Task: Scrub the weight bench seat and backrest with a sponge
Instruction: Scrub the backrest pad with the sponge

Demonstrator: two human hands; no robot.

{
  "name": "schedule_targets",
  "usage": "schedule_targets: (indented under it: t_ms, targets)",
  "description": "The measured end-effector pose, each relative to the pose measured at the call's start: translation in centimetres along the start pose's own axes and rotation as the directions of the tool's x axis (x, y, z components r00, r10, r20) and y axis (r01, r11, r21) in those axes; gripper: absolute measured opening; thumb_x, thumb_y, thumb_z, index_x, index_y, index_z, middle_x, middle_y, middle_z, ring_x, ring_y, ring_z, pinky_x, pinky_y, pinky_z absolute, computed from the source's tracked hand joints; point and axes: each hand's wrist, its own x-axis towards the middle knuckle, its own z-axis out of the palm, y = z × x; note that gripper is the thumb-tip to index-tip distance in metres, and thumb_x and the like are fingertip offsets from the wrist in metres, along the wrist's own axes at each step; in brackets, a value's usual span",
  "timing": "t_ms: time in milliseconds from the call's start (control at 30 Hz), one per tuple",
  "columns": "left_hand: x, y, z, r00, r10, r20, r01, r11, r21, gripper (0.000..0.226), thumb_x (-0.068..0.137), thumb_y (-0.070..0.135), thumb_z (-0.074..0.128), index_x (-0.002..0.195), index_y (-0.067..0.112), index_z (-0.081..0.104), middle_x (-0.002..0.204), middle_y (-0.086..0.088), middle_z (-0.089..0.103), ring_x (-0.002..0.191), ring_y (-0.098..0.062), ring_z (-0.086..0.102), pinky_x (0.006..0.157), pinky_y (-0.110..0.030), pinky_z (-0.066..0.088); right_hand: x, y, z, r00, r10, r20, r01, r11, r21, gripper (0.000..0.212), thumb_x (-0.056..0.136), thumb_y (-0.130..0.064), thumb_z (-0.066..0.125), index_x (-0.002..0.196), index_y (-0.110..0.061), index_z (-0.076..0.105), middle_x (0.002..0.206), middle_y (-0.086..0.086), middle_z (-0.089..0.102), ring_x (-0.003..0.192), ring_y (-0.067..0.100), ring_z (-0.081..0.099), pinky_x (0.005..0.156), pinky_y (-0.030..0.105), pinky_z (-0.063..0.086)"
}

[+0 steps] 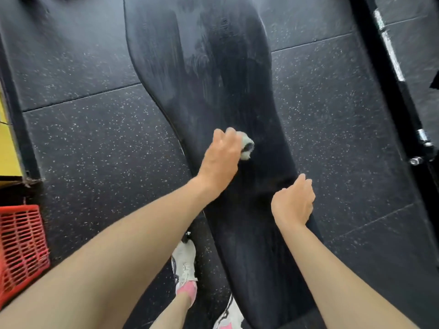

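Your forearms (118, 245) reach up-frame as your left hand (221, 160) grips a pale sponge (247, 144) against the black weight bench pad (213, 79) at centre, your right hand (293, 200) loosely curled, empty, by the pad's right edge.

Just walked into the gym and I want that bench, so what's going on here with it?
A person stands over the black bench pad, cleaning it. The left hand grips a pale sponge pressed on the middle of the pad. The right hand is at the pad's right edge with fingers bent; whether it grips the edge is unclear. Pale wet streaks cover the far part of the pad, while the near part looks plain dark.
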Motion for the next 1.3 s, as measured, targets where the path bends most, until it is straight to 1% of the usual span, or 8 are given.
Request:
schedule_targets:
  t_ms: [133, 333, 433, 567, 767, 1000, 1200, 1300]
  targets:
    - [-0.8, -0.5, 0.6, 0.586, 0.774, 0.242, -0.808, 0.580, 0.103, 0.025, 0.077, -0.004, 0.051, 0.091, 0.010, 0.066, 0.096, 0.000, 0.052, 0.072, -0.020, 0.036, 0.060, -0.026, 0.045, 1.7, 1.2, -1.4, 0.983, 0.091, 0.159, -0.090, 0.996, -0.014, 0.048, 0.095, -0.011, 0.042, 0.142, -0.007, 0.035, 0.141, 0.012, 0.044, 0.131, 0.032, 0.039, 0.108, 0.044, 0.028]
    - [4.6, -2.6, -0.9, 0.995, -0.103, 0.018, 0.103, 0.995, 0.000, 0.042, 0.063, -0.016, 0.059, 0.098, 0.005, 0.062, 0.086, -0.008, 0.052, 0.080, -0.028, 0.045, 0.053, -0.029, 0.035, 4.3, 2.7, -2.8, 0.981, 0.061, 0.183, -0.077, 0.994, 0.080, 0.019, 0.091, -0.018, 0.048, 0.079, -0.016, 0.063, 0.097, 0.015, 0.061, 0.092, 0.036, 0.054, 0.075, 0.035, 0.043]
    - [2.5, 1.1, 0.4, 0.981, 0.168, 0.094, -0.166, 0.986, -0.033, 0.041, 0.058, -0.012, 0.066, 0.093, 0.008, 0.062, 0.085, -0.004, 0.053, 0.076, -0.023, 0.046, 0.050, -0.024, 0.033, 5.2, 3.0, -3.3, 0.975, 0.084, 0.207, -0.117, 0.982, 0.150, 0.025, 0.086, -0.016, 0.057, 0.061, -0.020, 0.056, 0.080, 0.008, 0.055, 0.084, 0.032, 0.051, 0.064, 0.032, 0.039]
    - [3.9, 0.4, 0.6, 0.509, 0.808, 0.295, -0.839, 0.543, -0.040, 0.040, 0.065, -0.001, 0.062, 0.103, 0.012, 0.064, 0.089, 0.001, 0.055, 0.077, -0.019, 0.044, 0.058, -0.026, 0.043, 5.8, 3.5, -3.4, 0.977, 0.090, 0.192, -0.125, 0.976, 0.179, 0.021, 0.082, -0.016, 0.070, 0.103, -0.013, 0.072, 0.112, 0.007, 0.065, 0.106, 0.028, 0.058, 0.088, 0.034, 0.046]
    - [11.6, -1.4, 0.0, 0.983, -0.180, 0.020, 0.181, 0.983, -0.044, 0.039, 0.076, -0.012, 0.048, 0.106, 0.009, 0.061, 0.098, -0.007, 0.049, 0.090, -0.024, 0.036, 0.067, -0.028, 0.036, 6.9, 3.5, -3.8, 0.969, 0.113, 0.221, -0.154, 0.972, 0.177, 0.017, 0.077, -0.016, 0.076, 0.095, -0.015, 0.074, 0.105, 0.007, 0.068, 0.100, 0.029, 0.061, 0.087, 0.038, 0.051]
    - [9.5, 0.1, 0.8, 0.570, 0.769, 0.290, -0.809, 0.587, 0.033, 0.035, 0.059, -0.002, 0.064, 0.090, 0.016, 0.067, 0.082, 0.001, 0.055, 0.073, -0.020, 0.048, 0.054, -0.023, 0.034, 7.0, 3.6, -4.0, 0.954, 0.145, 0.264, -0.208, 0.951, 0.230, 0.013, 0.077, -0.015, 0.077, 0.089, -0.017, 0.075, 0.106, 0.005, 0.066, 0.101, 0.027, 0.060, 0.085, 0.043, 0.053]
    - [13.4, 1.3, 0.5, 0.995, -0.093, 0.042, 0.093, 0.996, 0.017, 0.036, 0.074, -0.010, 0.056, 0.101, 0.013, 0.063, 0.096, -0.007, 0.051, 0.090, -0.027, 0.043, 0.061, -0.029, 0.034, 7.5, 3.6, -3.4, 0.963, 0.127, 0.239, -0.172, 0.969, 0.178, 0.017, 0.080, -0.013, 0.075, 0.097, -0.012, 0.072, 0.110, 0.004, 0.059, 0.107, 0.029, 0.057, 0.090, 0.037, 0.045]
    - [9.8, 4.6, 1.3, 0.919, 0.315, 0.238, -0.308, 0.949, -0.069, 0.031, 0.073, -0.007, 0.057, 0.088, 0.020, 0.062, 0.089, -0.003, 0.049, 0.080, -0.020, 0.035, 0.058, -0.033, 0.045, 7.4, 3.2, -3.2, 0.962, 0.158, 0.222, -0.196, 0.968, 0.160, 0.017, 0.080, -0.015, 0.075, 0.097, -0.013, 0.070, 0.109, 0.008, 0.064, 0.101, 0.029, 0.059, 0.081, 0.036, 0.045]
